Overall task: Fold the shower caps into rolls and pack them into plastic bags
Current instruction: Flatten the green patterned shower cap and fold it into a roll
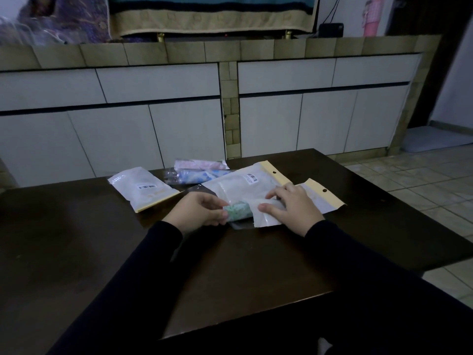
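Head view: left hand (204, 208) fingers grip soft roll (238, 209); right hand (291, 208) pinches slippery bag (266, 213) mouth; hold roll mid-body.

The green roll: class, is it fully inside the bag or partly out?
Partly out: the green roll shows at the bag's mouth, held by the left hand.

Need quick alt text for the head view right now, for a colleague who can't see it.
The left hand holds a green rolled shower cap at the mouth of a plastic bag that the right hand pins on the dark table. Other bags and two rolled caps lie behind.
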`<state>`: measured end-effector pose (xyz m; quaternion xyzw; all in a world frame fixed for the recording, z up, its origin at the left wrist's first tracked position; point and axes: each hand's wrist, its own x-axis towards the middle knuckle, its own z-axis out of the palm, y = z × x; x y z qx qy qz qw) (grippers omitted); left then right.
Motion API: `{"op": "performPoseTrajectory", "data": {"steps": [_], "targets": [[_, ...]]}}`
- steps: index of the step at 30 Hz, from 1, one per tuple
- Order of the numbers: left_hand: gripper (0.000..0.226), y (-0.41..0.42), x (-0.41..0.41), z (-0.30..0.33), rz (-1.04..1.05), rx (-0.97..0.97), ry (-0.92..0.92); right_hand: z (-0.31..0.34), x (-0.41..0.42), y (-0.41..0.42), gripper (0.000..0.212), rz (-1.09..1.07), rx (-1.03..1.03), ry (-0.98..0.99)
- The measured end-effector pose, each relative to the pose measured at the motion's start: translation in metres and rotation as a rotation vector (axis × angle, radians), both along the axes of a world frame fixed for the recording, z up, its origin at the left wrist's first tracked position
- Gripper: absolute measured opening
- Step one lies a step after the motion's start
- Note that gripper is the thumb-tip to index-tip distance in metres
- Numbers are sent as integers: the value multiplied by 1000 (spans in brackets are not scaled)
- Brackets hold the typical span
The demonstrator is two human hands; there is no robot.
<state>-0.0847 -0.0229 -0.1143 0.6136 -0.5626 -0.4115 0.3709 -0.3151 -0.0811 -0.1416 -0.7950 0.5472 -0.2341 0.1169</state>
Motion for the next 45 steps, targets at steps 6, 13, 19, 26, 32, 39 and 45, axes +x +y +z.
{"op": "performPoseTrajectory", "data": {"steps": [6,13,19,26,32,39,45], "targets": [[11,-6,-19,-2,111,-65,-73,-1,3,-1,39,78,0,6],[18,-5,-28,-2,110,-63,-145,4,1,5,51,-32,-66,57],[7,-4,-33,0,137,-12,-131,3,9,10,66,-131,-44,100],[32,-7,-44,2,19,187,267,5,6,7,61,-14,-25,106],[35,3,-35,6,-129,211,204,8,-7,7,52,152,54,7],[19,-2,-17,4,-48,-380,-496,11,-28,7,46,286,120,-19],[54,-10,-33,-7,-385,-525,-848,13,-38,22,47,253,-25,-70]]}}
